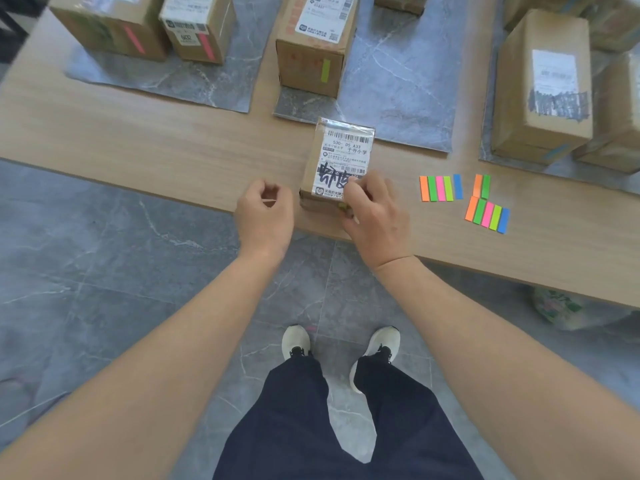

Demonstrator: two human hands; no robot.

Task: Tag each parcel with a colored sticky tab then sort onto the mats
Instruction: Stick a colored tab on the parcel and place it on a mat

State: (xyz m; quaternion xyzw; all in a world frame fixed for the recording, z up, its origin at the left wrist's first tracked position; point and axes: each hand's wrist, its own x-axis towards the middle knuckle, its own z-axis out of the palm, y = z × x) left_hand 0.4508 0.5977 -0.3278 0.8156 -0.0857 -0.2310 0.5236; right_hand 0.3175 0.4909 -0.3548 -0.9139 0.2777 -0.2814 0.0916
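right hand (pixel 375 216) pinches yellow-green sticky tab (pixel 343 206) against small brown cardboard parcel (pixel 341 157); left hand (pixel 265 213) just beside, loosely curled, empty.

Brown cardboard parcel (pixel 309 174) bears a white label (pixel 346 157) with black barcodes and scrawl. Mats (pixel 398 81) are grey marble, white-veined; table (pixel 138 140) pale woodgrain. Tabs (pixel 440 188) run orange, green, pink, lime, blue. Shoes (pixel 296 341) white, trousers (pixel 294 427) navy.
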